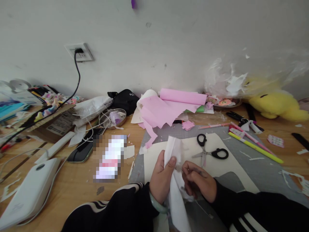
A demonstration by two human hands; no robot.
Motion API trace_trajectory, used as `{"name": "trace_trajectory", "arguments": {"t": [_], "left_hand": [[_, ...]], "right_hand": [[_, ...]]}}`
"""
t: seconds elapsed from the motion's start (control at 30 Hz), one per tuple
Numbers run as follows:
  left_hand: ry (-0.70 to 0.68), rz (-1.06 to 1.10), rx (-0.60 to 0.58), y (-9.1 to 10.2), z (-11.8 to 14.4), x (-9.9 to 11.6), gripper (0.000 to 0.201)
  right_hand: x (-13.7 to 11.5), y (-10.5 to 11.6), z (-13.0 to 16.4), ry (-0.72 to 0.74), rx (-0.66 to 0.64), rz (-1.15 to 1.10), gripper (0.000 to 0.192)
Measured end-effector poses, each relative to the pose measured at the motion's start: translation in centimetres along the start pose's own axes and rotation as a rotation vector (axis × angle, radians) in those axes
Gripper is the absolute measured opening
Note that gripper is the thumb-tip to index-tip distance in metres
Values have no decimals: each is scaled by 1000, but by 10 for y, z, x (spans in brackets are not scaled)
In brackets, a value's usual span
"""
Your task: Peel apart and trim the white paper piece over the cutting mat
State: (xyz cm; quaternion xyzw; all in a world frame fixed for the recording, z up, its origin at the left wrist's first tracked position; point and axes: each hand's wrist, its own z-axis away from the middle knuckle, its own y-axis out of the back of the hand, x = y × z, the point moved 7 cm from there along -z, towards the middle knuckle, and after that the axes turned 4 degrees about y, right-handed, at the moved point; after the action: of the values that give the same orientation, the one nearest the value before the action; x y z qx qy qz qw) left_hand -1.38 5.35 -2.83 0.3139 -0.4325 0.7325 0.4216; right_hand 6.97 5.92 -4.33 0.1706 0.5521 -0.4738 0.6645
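From where I stood, the wooden desk (77,187) was the biggest thing in sight, its far edge along the wall. A grey mat (256,167) covered much of its middle, running toward the near edge, and on that lay a cream sheet (233,166) with a curved cut-out. Back by the far edge sat a pink roll (183,96). Above the cream sheet, toward the desk's near edge, a long, folded white piece (177,199), paper by its look, stood up on a slant. I judged it very light, limp along its lower tail, firmer where the layers doubled, and easy to crease or tear; a flat pinch on the folded part, thumb against fingers, seemed the safest hold. The left hand (161,180) was closed around it in that way, thumb in front. The right hand (200,182) was half curled at the other side, fingertips close to the paper, though I couldn't tell whether they gripped anything. Smallest, the scissors (204,152) lay spread on the cream sheet, nearer the far edge.
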Motion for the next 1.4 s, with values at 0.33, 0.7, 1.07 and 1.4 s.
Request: {"name": "trace_trajectory", "arguments": {"t": [0.33,0.7,1.07,1.4], "left_hand": [[47,-56,-458,-30,8,-15,15],[-8,-49,-222,-17,4,-4,19],[-8,11,-183,-14,0,-2,24],[53,-12,-372,-23,4,-14,18]], "right_hand": [[4,10,2,-55,152,134,19],[7,9,1,-28,110,75,16],[0,3,1,-41,59,88,14],[3,7,1,-36,113,86,16]]}}
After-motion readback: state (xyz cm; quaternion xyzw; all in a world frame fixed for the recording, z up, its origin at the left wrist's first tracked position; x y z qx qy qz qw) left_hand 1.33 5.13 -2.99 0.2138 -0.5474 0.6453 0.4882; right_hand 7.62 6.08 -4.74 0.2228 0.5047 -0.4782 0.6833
